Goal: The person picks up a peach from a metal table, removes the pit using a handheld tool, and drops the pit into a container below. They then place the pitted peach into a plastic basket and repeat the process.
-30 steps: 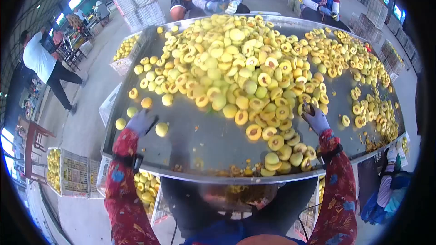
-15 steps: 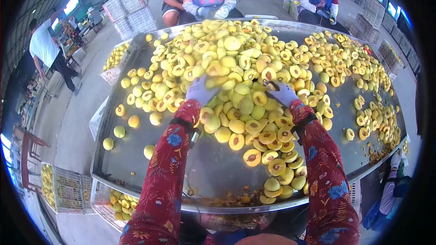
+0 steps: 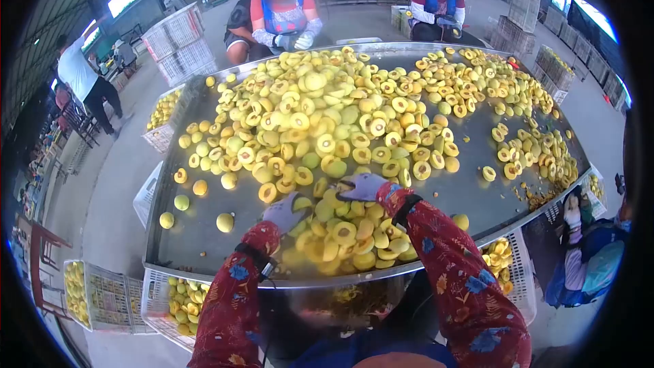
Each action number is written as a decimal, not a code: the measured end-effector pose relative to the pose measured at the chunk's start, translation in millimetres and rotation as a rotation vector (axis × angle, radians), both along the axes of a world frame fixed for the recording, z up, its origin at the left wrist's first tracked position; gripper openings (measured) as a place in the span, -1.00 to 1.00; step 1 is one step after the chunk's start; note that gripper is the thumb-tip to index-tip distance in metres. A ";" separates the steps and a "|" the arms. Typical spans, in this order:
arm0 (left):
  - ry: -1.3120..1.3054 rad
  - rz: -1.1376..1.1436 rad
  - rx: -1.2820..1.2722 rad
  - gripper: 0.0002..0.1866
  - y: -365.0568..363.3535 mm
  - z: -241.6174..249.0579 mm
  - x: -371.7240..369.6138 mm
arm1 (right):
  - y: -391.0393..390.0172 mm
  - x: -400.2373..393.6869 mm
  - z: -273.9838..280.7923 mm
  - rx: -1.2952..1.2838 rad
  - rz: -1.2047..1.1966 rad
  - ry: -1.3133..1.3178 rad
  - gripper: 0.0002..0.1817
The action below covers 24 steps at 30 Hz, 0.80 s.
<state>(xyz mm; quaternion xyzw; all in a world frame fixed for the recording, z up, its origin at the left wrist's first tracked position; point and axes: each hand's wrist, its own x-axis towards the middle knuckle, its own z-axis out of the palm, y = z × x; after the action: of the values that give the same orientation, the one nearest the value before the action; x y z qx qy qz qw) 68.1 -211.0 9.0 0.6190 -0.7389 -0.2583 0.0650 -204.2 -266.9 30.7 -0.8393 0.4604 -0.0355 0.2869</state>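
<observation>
Both of my hands wear pale lavender gloves and cup a mound of halved yellow stone fruit [image 3: 344, 233] near the front edge of a metal table [image 3: 197, 252]. My left hand [image 3: 285, 212] rests against the mound's left side, its fingers spread over the fruit. At the mound's far right side, my right hand [image 3: 364, 186] lies across the fruit with fingers stretched out; dark marks show at its fingertips. Many halves show brown pits or pit hollows. Beyond my hands spreads a larger heap of the same fruit [image 3: 300, 105].
Fruit-filled white crates [image 3: 512, 279] stand under the front edge, with another crate [image 3: 160, 300] at left. More fruit [image 3: 531, 157] lies on the right, beside scraps [image 3: 541, 197]. Across the table sits a person in a blue apron [image 3: 283, 20]; another person [image 3: 439, 3] sits farther right.
My hands have come back from the large heap toward the table's front edge, drawing a mound of fruit with them. The view has tilted and shows more crates below.
</observation>
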 end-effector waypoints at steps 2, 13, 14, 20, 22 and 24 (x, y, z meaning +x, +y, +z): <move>-0.006 -0.035 0.025 -0.28 13.3 -3.0 15.5 | 23.3 7.1 11.0 0.013 0.039 0.058 -0.33; 1.316 0.419 0.184 -0.59 132.4 57.6 -28.7 | 154.6 -5.0 31.1 -0.521 -0.226 -0.188 -0.54; 1.354 0.521 0.322 -0.63 147.0 64.9 -37.3 | 174.4 -10.7 28.6 -0.514 -0.213 -0.162 -0.56; 1.681 0.528 0.595 -0.42 197.7 31.4 -67.8 | 276.1 -1.0 28.9 -0.312 -0.352 -0.315 -0.59; 1.591 0.492 0.403 -0.41 210.1 29.8 -82.7 | 289.9 2.1 20.9 -0.467 -0.215 -0.255 -0.59; 1.566 0.472 0.489 -0.42 219.1 19.8 -78.7 | 302.5 7.0 24.4 -0.357 -0.280 -0.227 -0.59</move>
<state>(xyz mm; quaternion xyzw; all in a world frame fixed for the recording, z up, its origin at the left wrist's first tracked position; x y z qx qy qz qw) -10.5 8.1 28.7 0.3963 -0.2561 -0.7435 0.4738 -197.1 35.6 55.1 -0.7954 0.5233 -0.2498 0.1765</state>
